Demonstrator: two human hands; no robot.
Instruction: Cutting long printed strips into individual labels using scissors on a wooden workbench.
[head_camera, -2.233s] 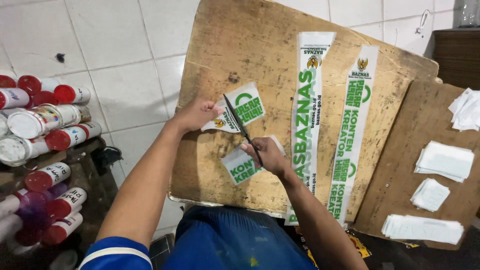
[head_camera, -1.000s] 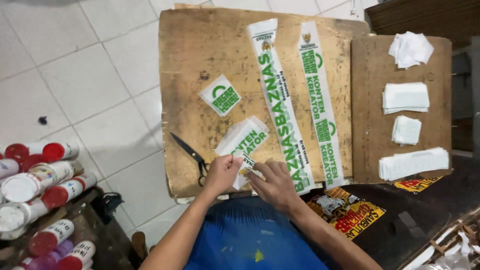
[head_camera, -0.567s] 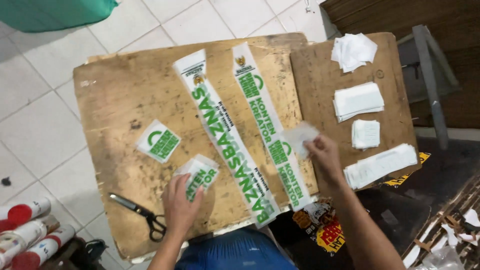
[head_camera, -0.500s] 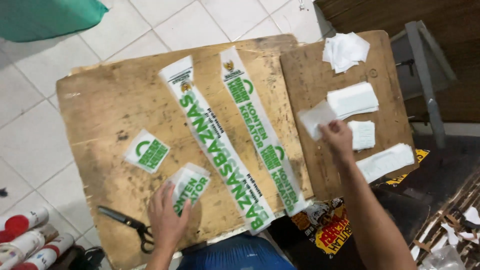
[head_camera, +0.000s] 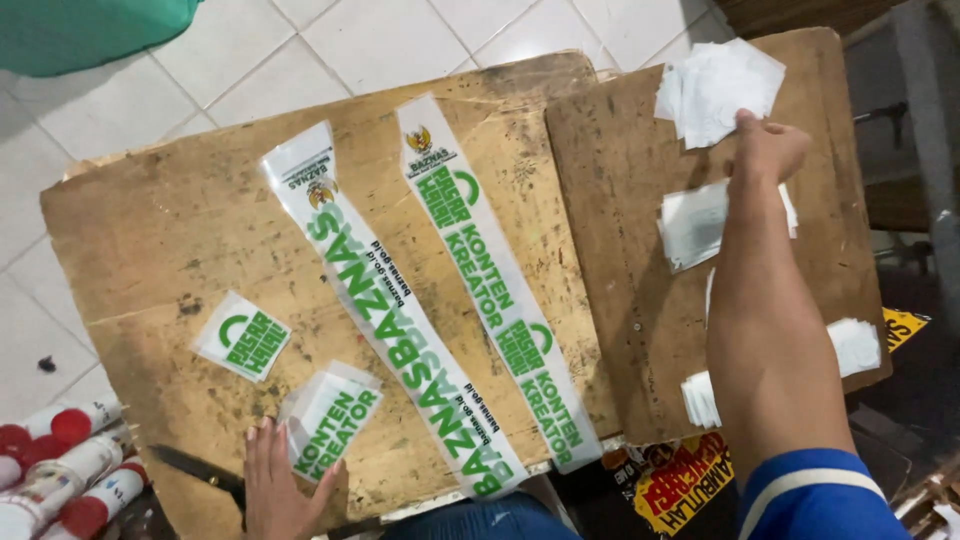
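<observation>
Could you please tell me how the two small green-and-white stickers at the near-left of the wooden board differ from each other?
The square sticker lies flat and alone, while the cut sticker curls up at its edges and sits against the left hand. The square sticker shows a round emblem above its lettering; the cut sticker shows lettering only. The square sticker lies farther from the person, the cut sticker nearer. Both are white-edged with green print and rest on the wooden board.

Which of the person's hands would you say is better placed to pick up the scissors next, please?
Left, probably. The left hand lies flat by the scissors at the board's near edge, while the right hand is stretched far across to the white paper stack.
</observation>
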